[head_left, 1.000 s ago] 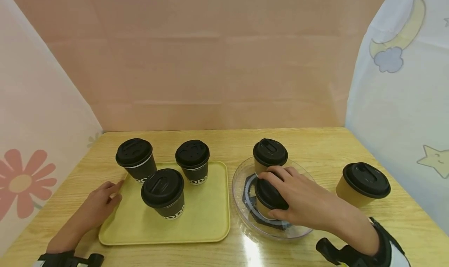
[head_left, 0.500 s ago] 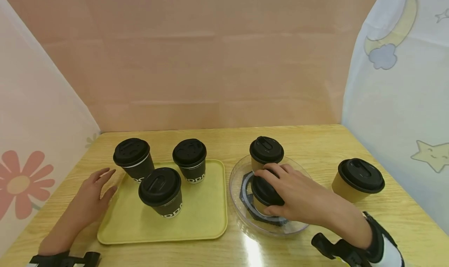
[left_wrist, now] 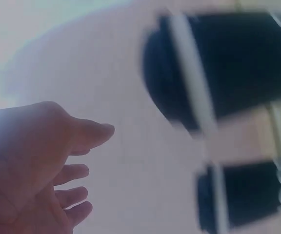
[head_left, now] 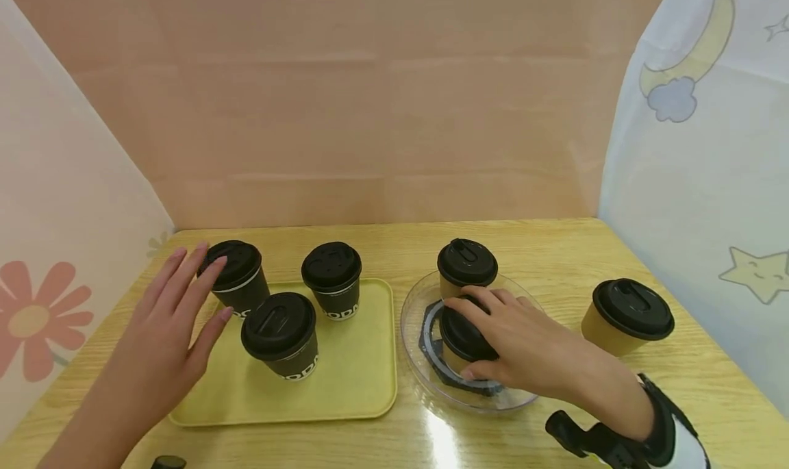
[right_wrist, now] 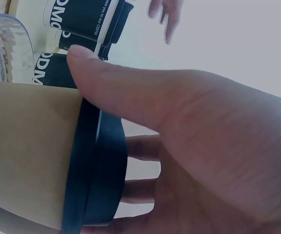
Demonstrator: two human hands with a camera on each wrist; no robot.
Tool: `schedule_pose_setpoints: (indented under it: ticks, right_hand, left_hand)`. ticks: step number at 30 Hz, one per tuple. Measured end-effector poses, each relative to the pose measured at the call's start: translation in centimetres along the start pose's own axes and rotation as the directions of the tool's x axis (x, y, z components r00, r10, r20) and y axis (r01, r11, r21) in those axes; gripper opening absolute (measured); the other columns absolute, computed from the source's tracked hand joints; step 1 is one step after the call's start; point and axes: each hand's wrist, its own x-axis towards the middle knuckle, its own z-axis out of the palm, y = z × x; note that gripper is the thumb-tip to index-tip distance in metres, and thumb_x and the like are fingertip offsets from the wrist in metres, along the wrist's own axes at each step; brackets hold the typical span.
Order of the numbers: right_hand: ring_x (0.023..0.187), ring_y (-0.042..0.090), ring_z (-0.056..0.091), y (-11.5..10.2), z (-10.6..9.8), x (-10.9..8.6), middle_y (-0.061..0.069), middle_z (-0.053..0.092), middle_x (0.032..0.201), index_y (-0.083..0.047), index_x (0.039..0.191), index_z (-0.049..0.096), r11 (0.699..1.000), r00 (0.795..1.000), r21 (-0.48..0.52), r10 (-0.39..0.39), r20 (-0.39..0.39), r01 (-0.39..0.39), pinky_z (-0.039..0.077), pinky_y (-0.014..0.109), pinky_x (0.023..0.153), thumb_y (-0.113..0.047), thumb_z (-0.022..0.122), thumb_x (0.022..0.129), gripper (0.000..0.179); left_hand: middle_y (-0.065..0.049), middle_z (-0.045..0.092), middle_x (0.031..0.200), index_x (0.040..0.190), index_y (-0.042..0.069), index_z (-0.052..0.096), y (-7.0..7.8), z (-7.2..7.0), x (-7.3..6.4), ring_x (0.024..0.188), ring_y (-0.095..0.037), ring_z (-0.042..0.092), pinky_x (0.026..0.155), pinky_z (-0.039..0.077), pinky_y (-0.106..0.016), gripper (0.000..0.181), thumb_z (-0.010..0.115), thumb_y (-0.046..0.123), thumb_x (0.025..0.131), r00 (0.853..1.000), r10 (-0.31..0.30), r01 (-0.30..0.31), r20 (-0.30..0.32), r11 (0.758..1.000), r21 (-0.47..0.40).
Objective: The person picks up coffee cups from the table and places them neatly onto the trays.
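My right hand (head_left: 524, 339) grips a kraft-brown coffee cup (right_wrist: 28, 151) around its black lid (head_left: 461, 337); thumb and fingers lie on opposite sides in the right wrist view. This cup stands in a clear round plate (head_left: 409, 349), in front of a second brown cup (head_left: 466, 267). My left hand (head_left: 166, 325), fingers spread, hovers over the left edge of the yellow tray (head_left: 357, 394). Its fingertips overlap the back-left black cup (head_left: 246, 294) in the head view, while the left wrist view has them apart. Two more black cups (head_left: 290, 352) with white lettering stand on the tray.
Another brown cup (head_left: 622, 325) with a black lid stands on the wooden table (head_left: 407, 239) right of the plate. A tan backdrop (head_left: 382, 113) closes off the back, with patterned cloth (head_left: 696, 202) at both sides.
My left hand has left the tray's left edge, rising forward and spreading its fingers toward the back-left black cup. My right hand keeps its grip on the brown cup.
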Motion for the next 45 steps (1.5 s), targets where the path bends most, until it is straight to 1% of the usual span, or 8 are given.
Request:
schedule_pose_setpoints:
  ticks: [6,13,18,21,25,28,35,45]
  right_hand:
    - [0.136,0.041,0.040,0.2,-0.7,-0.6,0.014,0.037,0.153,-0.028,0.149,0.036,0.999,1.000,0.033,0.005,-0.015,-0.005,0.037,0.065,0.099,-0.057,0.072,0.078,0.085]
    - [0.140,0.037,0.036,1.2,-2.2,-1.5,0.011,0.035,0.154,-0.026,0.150,0.035,0.996,0.998,0.088,0.030,-0.062,-0.025,0.034,0.067,0.101,-0.063,0.067,0.078,0.087]
    - [0.137,0.042,0.038,2.7,-3.2,-1.8,0.016,0.034,0.153,-0.024,0.151,0.034,0.996,0.993,0.060,0.077,-0.087,-0.072,0.033,0.070,0.097,-0.064,0.066,0.079,0.089]
    - [0.135,0.045,0.039,3.8,-3.6,-1.9,0.019,0.036,0.152,-0.021,0.151,0.033,0.994,0.988,0.039,0.105,-0.115,-0.101,0.033,0.073,0.094,-0.063,0.068,0.078,0.090]
    - [0.133,0.049,0.037,5.3,-4.0,-2.2,0.022,0.034,0.152,-0.019,0.152,0.031,0.987,0.978,0.026,0.162,-0.133,-0.160,0.033,0.073,0.094,-0.058,0.071,0.079,0.092]
    - [0.131,0.054,0.036,6.5,-4.1,-2.4,0.026,0.032,0.151,-0.016,0.151,0.031,0.980,0.972,0.024,0.198,-0.128,-0.197,0.033,0.072,0.095,-0.055,0.073,0.079,0.093]
    - [0.126,0.057,0.036,9.6,-4.5,-2.0,0.031,0.029,0.149,-0.007,0.151,0.028,0.962,0.958,0.006,0.271,-0.093,-0.272,0.038,0.072,0.086,-0.053,0.073,0.080,0.096]
    - [0.123,0.059,0.037,13.9,-4.3,-2.0,0.039,0.027,0.144,0.004,0.150,0.024,0.941,0.943,0.065,0.328,0.055,-0.332,0.038,0.070,0.091,-0.052,0.072,0.082,0.100]
  left_hand:
    - [-0.023,0.046,0.145,0.138,-0.004,0.050,4.8,0.0,1.8,0.147,-0.031,0.029,0.123,0.013,-0.027,0.058,0.029,0.040,0.107,0.983,0.182,-0.181,-0.022,0.983,0.022]
    - [-0.015,0.047,0.147,0.141,0.003,0.050,8.3,1.2,2.1,0.141,-0.031,0.038,0.123,0.013,-0.027,0.054,0.026,0.038,0.107,0.966,0.248,-0.249,0.070,0.969,-0.002]
    - [-0.005,0.048,0.149,0.142,0.010,0.050,10.4,2.7,2.0,0.138,-0.025,0.044,0.110,0.038,-0.036,0.053,0.021,0.038,0.107,0.941,0.303,-0.303,0.148,0.953,-0.024]
    - [-0.001,0.055,0.141,0.136,0.014,0.056,11.3,3.6,1.9,0.130,-0.022,0.052,0.101,0.047,-0.039,0.038,0.044,0.031,0.104,0.918,0.337,-0.336,0.208,0.941,-0.042]
    - [0.004,0.064,0.124,0.122,0.019,0.064,12.2,5.2,2.1,0.116,-0.016,0.060,0.097,0.050,-0.033,0.037,0.073,0.019,0.086,0.883,0.382,-0.373,0.273,0.924,-0.084]
    - [0.006,0.067,0.117,0.114,0.021,0.067,12.7,6.6,1.8,0.111,-0.012,0.062,0.094,0.050,-0.029,0.028,0.073,0.018,0.087,0.855,0.428,-0.413,0.293,0.904,-0.115]
    - [0.007,0.065,0.122,0.119,0.020,0.066,13.7,9.0,0.6,0.115,-0.012,0.060,0.095,0.049,-0.027,0.030,0.066,0.017,0.090,0.781,0.502,-0.479,0.373,0.863,-0.158]
    - [0.010,0.063,0.125,0.126,0.024,0.063,14.3,10.1,-0.6,0.116,-0.012,0.057,0.101,0.047,-0.028,0.033,0.063,0.026,0.093,0.759,0.491,-0.455,0.428,0.870,-0.190]
